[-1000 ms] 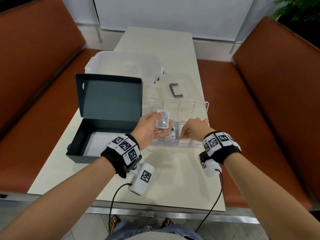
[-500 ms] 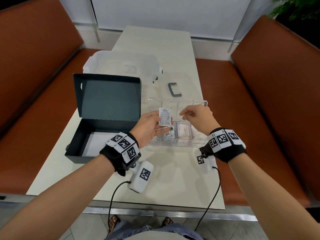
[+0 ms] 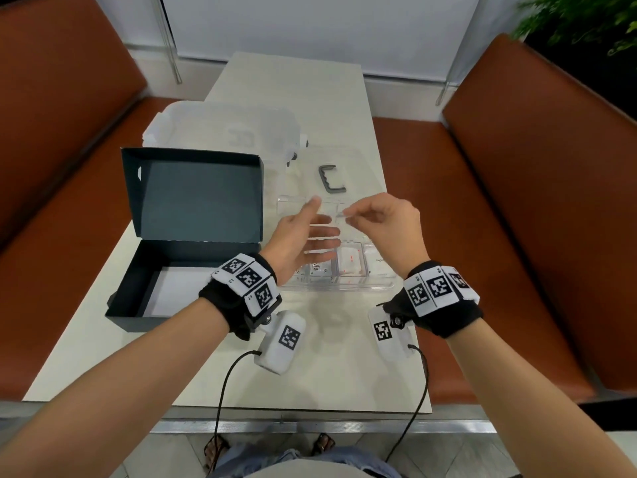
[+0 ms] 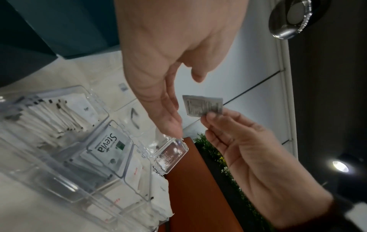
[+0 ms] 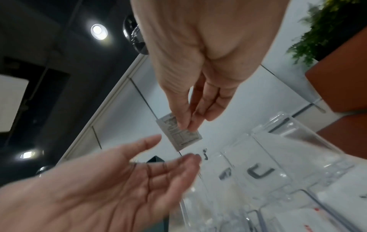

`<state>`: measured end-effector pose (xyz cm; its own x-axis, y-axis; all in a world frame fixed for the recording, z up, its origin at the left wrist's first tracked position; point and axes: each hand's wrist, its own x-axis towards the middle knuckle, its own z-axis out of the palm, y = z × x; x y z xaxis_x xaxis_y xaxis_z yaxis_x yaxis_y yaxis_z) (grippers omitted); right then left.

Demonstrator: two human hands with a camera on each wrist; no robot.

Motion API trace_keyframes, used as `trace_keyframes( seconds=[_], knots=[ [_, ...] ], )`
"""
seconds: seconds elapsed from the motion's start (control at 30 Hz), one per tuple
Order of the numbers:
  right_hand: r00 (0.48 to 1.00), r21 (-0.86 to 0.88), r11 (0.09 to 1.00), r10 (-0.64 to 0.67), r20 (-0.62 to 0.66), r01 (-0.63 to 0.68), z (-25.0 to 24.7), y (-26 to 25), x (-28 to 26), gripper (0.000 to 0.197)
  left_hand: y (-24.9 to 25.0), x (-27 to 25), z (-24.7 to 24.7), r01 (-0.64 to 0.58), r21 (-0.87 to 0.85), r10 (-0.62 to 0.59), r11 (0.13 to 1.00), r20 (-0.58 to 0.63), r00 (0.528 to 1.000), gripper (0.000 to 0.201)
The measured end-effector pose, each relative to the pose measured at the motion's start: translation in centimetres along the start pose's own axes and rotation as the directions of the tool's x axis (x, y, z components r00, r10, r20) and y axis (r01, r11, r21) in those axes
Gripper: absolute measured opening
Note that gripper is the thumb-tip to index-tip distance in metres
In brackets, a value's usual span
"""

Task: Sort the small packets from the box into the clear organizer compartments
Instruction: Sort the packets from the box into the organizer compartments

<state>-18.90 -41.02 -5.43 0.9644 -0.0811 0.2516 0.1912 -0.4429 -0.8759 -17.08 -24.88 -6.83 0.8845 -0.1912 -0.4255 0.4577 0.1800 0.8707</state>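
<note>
A pale table (image 3: 310, 357) bears everything. On it, left of the clear organizer (image 3: 344, 288), stands the open dark box (image 3: 186, 215); a frosted plastic bin (image 3: 220, 132) lies beyond the box. Beyond the organizer rests a grey handle (image 3: 330, 179). Above the organizer, the left hand (image 3: 300, 241) is spread, fingers straight, holding nothing. The right hand (image 3: 389, 229) pinches a small printed packet (image 4: 202, 106) between thumb and fingertips. A Stevia packet (image 4: 108, 146) lies in a near compartment of the organizer.
</note>
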Motion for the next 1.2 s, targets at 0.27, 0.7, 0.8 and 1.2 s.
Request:
trace_keyframes(
  seconds=[0.27,0.7,0.8,1.2],
  knots=[
    [0.980,0.115,0.973,0.199,0.019,-0.199,0.6,2.6,-2.5,0.022,-0.5,0.4,-0.6,-0.155,0.211,0.153,0.965,0.030,0.988,0.030],
    [0.888,-0.033,0.890,0.457,0.059,-0.456,5.0,4.1,-1.3,0.014,-1.1,1.7,-2.8,-0.202,0.503,0.269,0.840,-0.064,0.961,0.023],
    [0.889,-0.116,0.886,0.456,0.045,-0.449,6.1,4.5,-1.7,0.014,-1.4,1.5,-3.6,-0.189,0.514,0.256,0.836,-0.061,0.965,0.021],
    [0.925,-0.375,0.865,0.377,0.044,-0.334,7.4,5.1,-1.8,0.008,-2.0,1.3,-4.4,-0.179,0.498,0.212,0.848,-0.010,0.977,0.019]
  ],
)
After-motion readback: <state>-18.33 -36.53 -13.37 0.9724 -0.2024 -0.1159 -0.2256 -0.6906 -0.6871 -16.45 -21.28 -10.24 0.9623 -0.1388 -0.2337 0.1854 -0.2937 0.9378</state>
